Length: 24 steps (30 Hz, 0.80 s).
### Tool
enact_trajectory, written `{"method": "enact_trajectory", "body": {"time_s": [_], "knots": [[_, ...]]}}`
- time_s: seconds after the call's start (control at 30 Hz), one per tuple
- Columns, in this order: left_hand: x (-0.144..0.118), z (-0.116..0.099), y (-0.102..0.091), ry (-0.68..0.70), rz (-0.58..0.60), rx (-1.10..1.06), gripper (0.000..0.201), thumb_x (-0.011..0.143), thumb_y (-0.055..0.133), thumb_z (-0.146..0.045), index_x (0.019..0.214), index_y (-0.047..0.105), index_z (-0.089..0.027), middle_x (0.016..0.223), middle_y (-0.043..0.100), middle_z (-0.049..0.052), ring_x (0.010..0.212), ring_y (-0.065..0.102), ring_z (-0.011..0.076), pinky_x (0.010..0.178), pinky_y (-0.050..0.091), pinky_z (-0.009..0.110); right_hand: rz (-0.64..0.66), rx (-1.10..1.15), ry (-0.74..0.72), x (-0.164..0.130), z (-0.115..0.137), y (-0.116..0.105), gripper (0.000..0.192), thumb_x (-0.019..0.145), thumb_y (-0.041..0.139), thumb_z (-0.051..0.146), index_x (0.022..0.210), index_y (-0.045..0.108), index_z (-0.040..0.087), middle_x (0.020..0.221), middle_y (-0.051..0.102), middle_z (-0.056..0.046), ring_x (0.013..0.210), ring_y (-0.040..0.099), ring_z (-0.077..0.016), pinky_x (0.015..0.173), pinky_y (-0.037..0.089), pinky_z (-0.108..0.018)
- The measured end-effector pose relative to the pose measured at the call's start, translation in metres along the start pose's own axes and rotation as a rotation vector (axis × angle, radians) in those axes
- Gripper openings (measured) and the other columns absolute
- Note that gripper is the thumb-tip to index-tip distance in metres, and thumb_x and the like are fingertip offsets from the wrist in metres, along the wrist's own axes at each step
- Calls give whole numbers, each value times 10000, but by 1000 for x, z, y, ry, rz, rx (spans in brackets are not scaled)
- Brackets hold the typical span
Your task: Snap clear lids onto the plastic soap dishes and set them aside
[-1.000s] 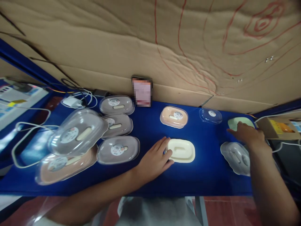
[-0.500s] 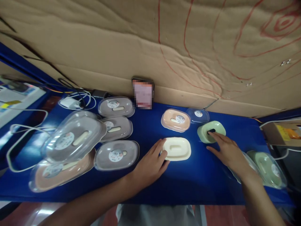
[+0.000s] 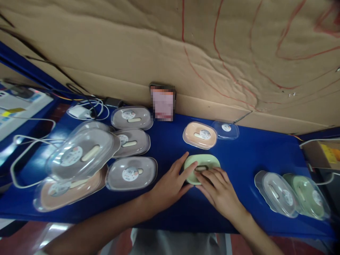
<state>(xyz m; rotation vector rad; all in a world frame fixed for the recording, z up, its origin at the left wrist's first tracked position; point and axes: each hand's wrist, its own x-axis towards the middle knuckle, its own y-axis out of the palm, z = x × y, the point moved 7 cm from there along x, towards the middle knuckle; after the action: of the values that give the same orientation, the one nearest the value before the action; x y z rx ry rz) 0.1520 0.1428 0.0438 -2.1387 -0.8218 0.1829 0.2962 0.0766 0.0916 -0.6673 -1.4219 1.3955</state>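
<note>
Hands, left hand (image 3: 170, 184) and right hand (image 3: 219, 189), press open-fingered on the green soap-dish tray (image 3: 202, 167); its clear lid (image 3: 226, 129) remains off, unfitted.

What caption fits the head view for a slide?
Both hands, left hand and right hand, rest on a green soap dish on the blue table.
</note>
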Motion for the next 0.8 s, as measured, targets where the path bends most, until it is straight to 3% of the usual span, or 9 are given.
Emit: {"method": "enact_trajectory", "body": {"time_s": [0.13,0.23,0.33,0.4,0.47,0.6,0.73,0.8], "knots": [[1,-7,1,96,31,169,867,958,814,-439,1674,367,-246,1781,287,258,1634,360,444,1247,437,688,69,-8,-55,-3,0,14,428,1061,627,230,1478,660,319,1304,787,-25,1217,739,-257,1125,593,-461],[-1,-9,2,115,40,209,753,993,763,-473,1622,456,-198,1759,341,259,1605,417,438,1255,439,671,35,103,-82,-8,-19,3,599,1064,580,200,1622,504,404,1322,790,39,1204,763,-237,1124,609,-443],[-2,-10,0,92,18,161,706,978,790,-372,1591,495,-182,1777,285,267,1608,406,448,1240,488,616,-162,91,158,-2,-71,-16,614,1092,478,224,1688,401,347,1436,736,-61,1332,704,-293,1136,568,-537],[-2,-10,-3,67,-28,127,665,974,782,-307,1567,511,-175,1782,245,276,1620,373,461,1233,496,619,-169,-24,362,5,-105,-12,608,1109,417,254,1714,350,263,1613,586,-154,1522,538,-350,1207,475,-615],[-1,-8,-7,21,-74,113,640,980,755,-263,1562,504,-175,1766,262,280,1615,377,465,1224,501,635,-106,-122,463,11,-125,0,621,1119,399,289,1727,303,215,1687,488,-194,1595,433,-368,1267,365,-665],[0,-2,-11,-55,-109,111,704,1011,699,-241,1640,385,-201,1719,341,280,1587,429,448,1208,515,645,-72,-177,445,7,-132,19,577,1098,504,399,1651,451,247,1538,603,-204,1462,549,-382,1245,335,-692],[-2,-1,-12,-54,-116,111,711,1030,656,-215,1659,326,-214,1741,276,291,1604,391,478,1194,523,660,-31,-138,526,-10,-140,22,611,1066,567,551,1617,493,299,1670,452,-211,1560,424,-459,1173,393,-756],[-3,1,-11,-71,-118,78,744,1015,667,-181,1664,307,-226,1745,271,277,1607,392,467,1202,526,643,-13,-87,572,-13,-144,17,637,1062,571,574,1625,483,290,1695,430,-218,1558,440,-461,1145,458,-737]]}}
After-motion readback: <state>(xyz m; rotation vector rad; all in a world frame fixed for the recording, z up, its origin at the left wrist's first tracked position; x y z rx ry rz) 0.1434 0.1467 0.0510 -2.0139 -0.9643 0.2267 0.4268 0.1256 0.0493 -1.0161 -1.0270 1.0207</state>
